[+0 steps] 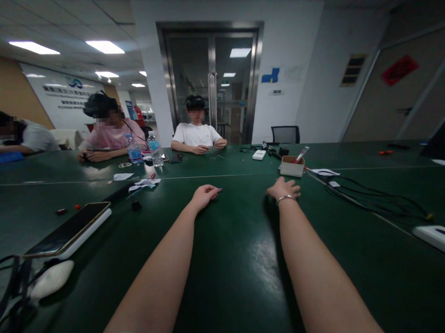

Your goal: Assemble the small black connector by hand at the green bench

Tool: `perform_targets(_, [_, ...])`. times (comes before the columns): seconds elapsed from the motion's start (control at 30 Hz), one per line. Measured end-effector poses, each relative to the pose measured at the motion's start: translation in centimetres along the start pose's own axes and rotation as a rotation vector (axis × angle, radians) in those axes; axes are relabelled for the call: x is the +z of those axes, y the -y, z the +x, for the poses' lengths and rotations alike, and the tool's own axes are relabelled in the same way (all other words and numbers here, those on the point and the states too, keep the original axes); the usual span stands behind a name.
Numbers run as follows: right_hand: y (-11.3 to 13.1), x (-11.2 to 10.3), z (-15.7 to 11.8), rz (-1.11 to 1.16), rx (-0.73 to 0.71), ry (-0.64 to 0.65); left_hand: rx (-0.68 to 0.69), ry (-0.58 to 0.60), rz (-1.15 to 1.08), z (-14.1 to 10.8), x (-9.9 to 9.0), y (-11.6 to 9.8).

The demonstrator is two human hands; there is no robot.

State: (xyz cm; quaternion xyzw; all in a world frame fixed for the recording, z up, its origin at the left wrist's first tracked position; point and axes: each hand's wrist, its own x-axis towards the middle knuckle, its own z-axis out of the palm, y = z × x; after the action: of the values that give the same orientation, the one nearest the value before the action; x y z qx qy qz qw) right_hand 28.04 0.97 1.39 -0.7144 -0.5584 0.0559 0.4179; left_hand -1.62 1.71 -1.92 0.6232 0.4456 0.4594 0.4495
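Note:
Over the green table (225,226), my left hand (203,197) is closed in a pinch. A small greyish piece (220,190) sticks out past its fingertips, too small to name. My right hand (283,188), with a bracelet (286,198) at the wrist, reaches forward with its fingers spread apart. I see nothing held in it, though its thumb side is partly hidden. Just beyond that hand stands a small open cardboard box (292,170), with a slim pen-like thing (302,154) leaning out of it.
A phone (71,229) rests on a white block at left, near a white mouse-like object (53,279). Black cables (380,193) run along the right. Two water bottles (155,150) stand farther back. Several people sit around the table, one person (197,135) directly opposite.

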Motion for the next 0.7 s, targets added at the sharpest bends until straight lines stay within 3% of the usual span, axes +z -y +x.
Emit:
perform_targets(0.03, [1.1, -0.3, -0.2, -0.136, 0.148, -0.082, 0.001, 0.005, -0.001, 0.0, 0.0, 0.0])
perform_targets(0.07, [2.6, -0.5, -0.5, -0.230, 0.182, -0.098, 0.004, 0.009, -0.003, 0.1, 0.0, 0.1])
perform_targets(0.1, [4.2, -0.5, -0.8, -0.264, 0.123, -0.033, 0.011, 0.013, -0.002, 0.2, 0.0, 0.2])
perform_targets(0.23, [11.2, 1.5, -3.3, -0.123, -0.448, 0.521, 0.042, 0.006, 0.023, 0.3, -0.2, 0.4])
perform_targets(0.3, [13.5, 3.0, -5.0, -0.119, -0.598, 0.658, 0.051, 0.014, 0.036, 0.3, -0.1, 0.4])
perform_targets(0.43, [14.8, 4.9, -7.1, -0.166, -0.608, 0.480, 0.105, -0.023, 0.210, -0.1, 0.6, -0.9])
perform_targets(0.57, [13.1, 4.3, -5.6, -0.092, -0.547, 0.400, 0.115, -0.040, 0.489, -0.7, -0.8, -4.5])
perform_targets(0.63, [11.4, 2.9, -3.7, -0.098, -0.440, 0.347, 0.099, -0.296, 0.713, -1.4, -3.4, -6.6])
perform_targets(0.7, [9.0, 1.1, -1.7, -0.030, -0.337, 0.203, -0.010, -0.606, 0.940, -2.4, -7.0, -7.9])
